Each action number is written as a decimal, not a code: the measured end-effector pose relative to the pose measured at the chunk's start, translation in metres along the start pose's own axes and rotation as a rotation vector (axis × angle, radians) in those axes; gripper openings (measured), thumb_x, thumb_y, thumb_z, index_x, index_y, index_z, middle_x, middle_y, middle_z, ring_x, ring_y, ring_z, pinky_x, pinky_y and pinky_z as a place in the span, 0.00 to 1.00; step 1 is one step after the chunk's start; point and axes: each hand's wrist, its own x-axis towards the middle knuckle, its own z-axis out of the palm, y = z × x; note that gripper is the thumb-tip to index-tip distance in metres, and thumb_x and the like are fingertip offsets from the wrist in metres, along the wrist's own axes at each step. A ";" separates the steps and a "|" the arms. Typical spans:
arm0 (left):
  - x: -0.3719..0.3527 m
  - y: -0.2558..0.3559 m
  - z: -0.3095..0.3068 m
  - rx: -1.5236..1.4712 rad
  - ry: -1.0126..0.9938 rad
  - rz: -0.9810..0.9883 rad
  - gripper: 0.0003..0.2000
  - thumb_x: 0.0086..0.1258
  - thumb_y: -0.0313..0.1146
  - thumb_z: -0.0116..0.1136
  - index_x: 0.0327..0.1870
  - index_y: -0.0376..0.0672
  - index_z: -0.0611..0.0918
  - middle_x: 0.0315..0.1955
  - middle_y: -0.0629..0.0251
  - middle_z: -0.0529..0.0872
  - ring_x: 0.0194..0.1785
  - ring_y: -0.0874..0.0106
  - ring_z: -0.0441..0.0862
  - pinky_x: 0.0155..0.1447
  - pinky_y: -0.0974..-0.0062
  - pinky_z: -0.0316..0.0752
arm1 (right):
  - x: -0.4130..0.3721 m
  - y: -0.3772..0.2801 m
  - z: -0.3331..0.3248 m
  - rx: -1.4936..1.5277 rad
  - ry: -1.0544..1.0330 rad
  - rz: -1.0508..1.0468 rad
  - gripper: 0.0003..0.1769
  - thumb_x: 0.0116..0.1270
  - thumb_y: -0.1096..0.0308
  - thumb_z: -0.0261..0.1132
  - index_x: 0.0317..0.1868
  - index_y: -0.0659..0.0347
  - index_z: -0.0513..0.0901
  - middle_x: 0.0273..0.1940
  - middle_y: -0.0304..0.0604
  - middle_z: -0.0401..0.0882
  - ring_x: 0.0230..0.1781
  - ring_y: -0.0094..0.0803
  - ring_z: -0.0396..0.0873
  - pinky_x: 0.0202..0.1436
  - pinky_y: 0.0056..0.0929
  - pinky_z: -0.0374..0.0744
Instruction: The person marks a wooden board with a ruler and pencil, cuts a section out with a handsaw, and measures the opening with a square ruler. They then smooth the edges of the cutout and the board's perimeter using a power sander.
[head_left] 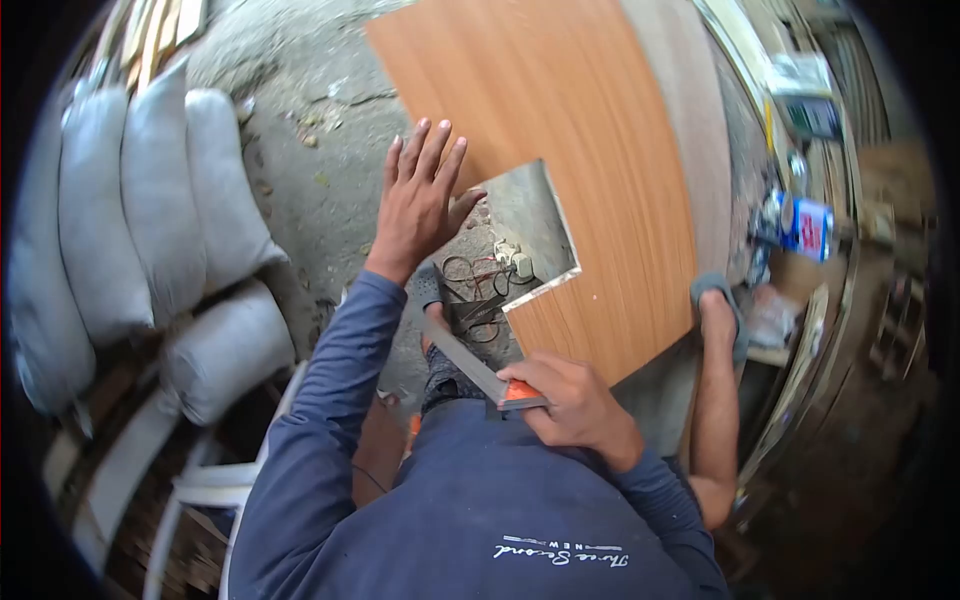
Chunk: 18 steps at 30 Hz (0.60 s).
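A wood-grain laminated board [580,130] lies in front of me with a rectangular notch cut out of its near left edge. My left hand [418,195] rests flat on the board beside the notch, fingers spread. In my right hand [572,398] is the orange handle of a handsaw [478,370], its grey blade angled up to the left below the notch. The saw's tip is partly hidden behind my left sleeve. My foot in a grey sandal [717,312] presses on the board's near right corner.
Grey filled sacks [150,220] are stacked at left above a white plastic chair [205,490]. Cables and a plug [495,275] lie on the concrete floor under the notch. A blue can [805,225] and clutter sit on shelving at right.
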 end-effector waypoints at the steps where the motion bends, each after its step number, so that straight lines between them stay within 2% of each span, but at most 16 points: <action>1: 0.013 0.002 0.002 0.045 -0.077 0.096 0.32 0.76 0.52 0.65 0.75 0.45 0.77 0.81 0.56 0.68 0.86 0.52 0.59 0.86 0.46 0.52 | -0.012 -0.009 -0.005 0.079 0.037 0.038 0.18 0.58 0.78 0.70 0.50 0.63 0.86 0.37 0.49 0.83 0.35 0.48 0.85 0.39 0.40 0.82; 2: 0.020 -0.002 0.010 0.092 -0.195 0.149 0.31 0.78 0.49 0.63 0.78 0.45 0.75 0.83 0.60 0.67 0.87 0.52 0.56 0.87 0.44 0.49 | -0.027 -0.015 -0.013 0.118 0.084 0.065 0.16 0.59 0.78 0.71 0.49 0.63 0.87 0.36 0.49 0.83 0.34 0.46 0.85 0.38 0.38 0.82; 5: 0.030 -0.007 0.003 0.077 -0.306 0.309 0.29 0.80 0.45 0.61 0.78 0.45 0.74 0.83 0.60 0.67 0.87 0.53 0.57 0.87 0.41 0.49 | -0.078 -0.029 -0.041 0.201 0.261 0.138 0.11 0.62 0.76 0.71 0.46 0.65 0.88 0.32 0.47 0.84 0.30 0.39 0.84 0.34 0.33 0.79; 6: 0.030 -0.003 -0.006 0.095 -0.364 0.302 0.27 0.80 0.38 0.57 0.78 0.43 0.73 0.82 0.58 0.68 0.86 0.49 0.59 0.86 0.38 0.51 | -0.102 -0.032 -0.047 0.215 0.359 0.173 0.10 0.62 0.76 0.71 0.45 0.66 0.88 0.31 0.45 0.84 0.29 0.35 0.83 0.34 0.31 0.78; 8: 0.022 0.018 -0.021 0.372 -0.385 0.302 0.27 0.77 0.32 0.53 0.77 0.37 0.73 0.80 0.51 0.68 0.84 0.43 0.61 0.84 0.37 0.54 | -0.157 -0.026 -0.043 0.297 0.629 0.163 0.12 0.63 0.76 0.69 0.47 0.68 0.87 0.32 0.47 0.83 0.28 0.33 0.81 0.34 0.31 0.77; 9: 0.013 0.040 -0.028 0.522 -0.373 0.291 0.24 0.74 0.29 0.51 0.71 0.31 0.77 0.76 0.43 0.72 0.82 0.38 0.62 0.84 0.37 0.55 | -0.179 -0.026 -0.031 0.439 0.846 0.172 0.12 0.64 0.77 0.67 0.49 0.69 0.85 0.32 0.48 0.83 0.27 0.33 0.79 0.34 0.30 0.77; 10: 0.006 0.058 -0.035 0.512 -0.424 0.381 0.20 0.75 0.28 0.51 0.64 0.28 0.80 0.71 0.40 0.76 0.78 0.36 0.67 0.81 0.37 0.59 | -0.197 -0.026 -0.018 0.579 1.060 0.168 0.13 0.66 0.77 0.65 0.50 0.70 0.83 0.33 0.50 0.82 0.26 0.33 0.77 0.34 0.30 0.77; 11: -0.011 0.062 -0.018 0.175 -0.492 0.410 0.21 0.72 0.31 0.55 0.63 0.30 0.82 0.67 0.40 0.81 0.74 0.43 0.74 0.79 0.41 0.64 | -0.215 -0.024 -0.009 0.609 1.190 0.137 0.15 0.68 0.77 0.63 0.54 0.71 0.79 0.32 0.51 0.79 0.27 0.34 0.76 0.34 0.31 0.77; 12: -0.020 0.077 -0.011 -0.140 -0.566 0.377 0.20 0.77 0.36 0.58 0.63 0.34 0.83 0.60 0.43 0.85 0.63 0.46 0.81 0.66 0.50 0.77 | -0.225 -0.026 -0.007 0.650 1.252 0.056 0.16 0.69 0.75 0.64 0.56 0.71 0.78 0.34 0.50 0.79 0.29 0.34 0.77 0.35 0.31 0.77; 13: -0.037 0.091 0.009 -0.325 -0.611 0.303 0.25 0.79 0.46 0.61 0.65 0.35 0.82 0.54 0.41 0.87 0.57 0.45 0.85 0.60 0.52 0.82 | -0.236 -0.028 -0.004 0.684 1.318 -0.027 0.17 0.71 0.73 0.65 0.57 0.70 0.76 0.36 0.49 0.79 0.32 0.34 0.77 0.36 0.32 0.78; 14: -0.038 0.116 0.015 -0.399 -0.813 0.109 0.29 0.79 0.50 0.60 0.68 0.31 0.78 0.53 0.35 0.87 0.56 0.40 0.86 0.57 0.49 0.82 | -0.249 -0.030 0.003 0.730 1.412 -0.074 0.18 0.72 0.72 0.65 0.59 0.70 0.75 0.37 0.49 0.79 0.34 0.35 0.77 0.38 0.33 0.77; 15: -0.064 0.115 0.063 -0.522 -0.800 0.048 0.32 0.81 0.56 0.58 0.65 0.30 0.78 0.46 0.32 0.88 0.51 0.36 0.86 0.55 0.43 0.80 | -0.262 -0.032 0.016 0.779 1.511 -0.125 0.19 0.73 0.70 0.66 0.60 0.69 0.74 0.39 0.49 0.78 0.35 0.35 0.77 0.39 0.33 0.77; 16: -0.058 0.131 0.062 -0.580 -0.893 0.003 0.30 0.81 0.56 0.57 0.59 0.31 0.79 0.41 0.32 0.88 0.50 0.35 0.86 0.55 0.42 0.80 | -0.277 -0.036 0.035 0.827 1.610 -0.180 0.20 0.74 0.69 0.66 0.61 0.69 0.73 0.40 0.48 0.78 0.37 0.35 0.78 0.41 0.34 0.77; 18: -0.064 0.140 0.075 -0.534 -0.867 -0.018 0.29 0.81 0.57 0.57 0.56 0.32 0.79 0.40 0.32 0.88 0.51 0.34 0.86 0.55 0.42 0.80 | -0.312 -0.054 0.077 0.737 1.716 -0.201 0.21 0.77 0.67 0.65 0.63 0.68 0.72 0.42 0.48 0.77 0.40 0.34 0.77 0.44 0.34 0.76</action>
